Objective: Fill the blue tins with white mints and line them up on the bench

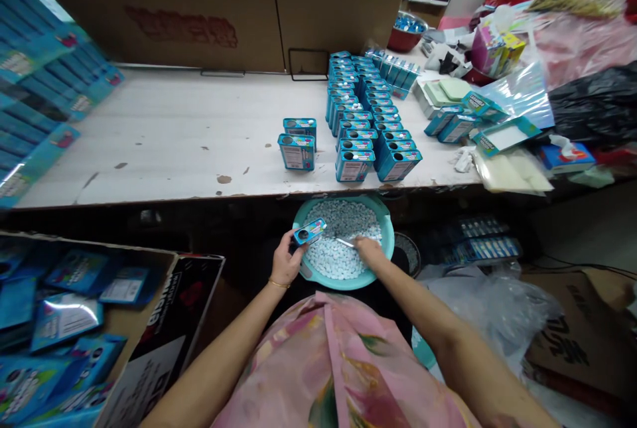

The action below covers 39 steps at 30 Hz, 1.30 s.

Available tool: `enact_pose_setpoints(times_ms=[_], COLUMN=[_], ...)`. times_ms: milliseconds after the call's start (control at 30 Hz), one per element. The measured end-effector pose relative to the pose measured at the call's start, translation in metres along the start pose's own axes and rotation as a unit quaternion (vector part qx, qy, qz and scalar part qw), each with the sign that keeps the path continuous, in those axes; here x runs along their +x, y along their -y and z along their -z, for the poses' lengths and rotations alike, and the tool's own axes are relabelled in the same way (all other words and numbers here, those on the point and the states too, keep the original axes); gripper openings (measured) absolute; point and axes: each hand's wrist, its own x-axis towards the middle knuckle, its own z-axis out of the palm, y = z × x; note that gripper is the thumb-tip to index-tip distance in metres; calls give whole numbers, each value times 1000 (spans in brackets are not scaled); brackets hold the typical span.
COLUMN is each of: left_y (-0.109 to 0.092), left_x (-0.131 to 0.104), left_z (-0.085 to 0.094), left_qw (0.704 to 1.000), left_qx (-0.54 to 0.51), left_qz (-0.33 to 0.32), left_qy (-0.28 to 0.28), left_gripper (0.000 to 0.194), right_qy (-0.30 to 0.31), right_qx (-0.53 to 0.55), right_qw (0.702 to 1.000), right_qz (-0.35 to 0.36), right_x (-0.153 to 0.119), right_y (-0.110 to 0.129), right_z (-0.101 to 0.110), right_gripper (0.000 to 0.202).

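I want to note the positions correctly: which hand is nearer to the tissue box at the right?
Right. The right hand is over the right part of the basin, well left of the tissue box; the left hand is farther left, at the basin's left edge.

We see a turquoise basin [389, 242] of pale, whitish candies [338, 263] at centre, blue tins [298, 152] with white labels on a white surface [179, 142] marked by brown patches, and pink floral cloth [343, 375] with green leaves at the bottom.
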Motion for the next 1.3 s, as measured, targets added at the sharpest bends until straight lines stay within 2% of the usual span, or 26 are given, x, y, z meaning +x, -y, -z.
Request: enact_pose_setpoints(times_ms=[100, 233, 333, 467, 567, 700, 800, 933, 1033, 1133, 1233, 1300], left_y=[-1, -3, -3, -7, -13, -19, -20, -21, -21, -21, -23, -31], left_x=[2, 7, 10, 11, 9, 7, 5, 3, 3, 2, 2, 3], left_z=[-1, 0, 3, 4, -1, -11, -14, -11, -5, 3, 12, 20], left_qw=[1000, 999, 999, 999, 997, 994, 992, 993, 992, 988, 975, 975], left_qx=[-6, -27, -32, 24, 63, 95, 104, 102, 106, 128, 164, 168], left_qz=[14, 28, 29, -5, -35, -57, -61, -57, -60, -88, -131, -129], left_qy=[-9, -17, -27, -25, -7, 24, 35, 32, 22, 25, 67, 71], left_gripper=[38, 40, 39, 36, 35, 34, 34, 34, 35, 37, 38, 37], right_qy=[16, 32, 22, -35, -75, -67, -66, -76, -53, -40, -50, -56], right_qx=[44, 111, 180, 257, 155, -56, -142, -160, -150, -124, -100, -87], right_qw=[998, 990, 979, 957, 972, 988, 981, 976, 982, 990, 994, 995], right_qz=[41, 76, 89, 128, 159, 125, 112, 126, 102, 56, 13, -9], right_x=[8, 10, 2, -21, -40, -57, -62, -66, -71, -76, -76, -74], right_y=[13, 7, -4, -8, 5, 39, 64, 78, 68, 44, 15, -2], right_z=[-23, -25, -9, 36, 79, 122, 134, 138, 142, 143, 135, 126], right_gripper=[37, 37, 33, 31, 31, 31, 30, 30, 29, 33, 35, 35])
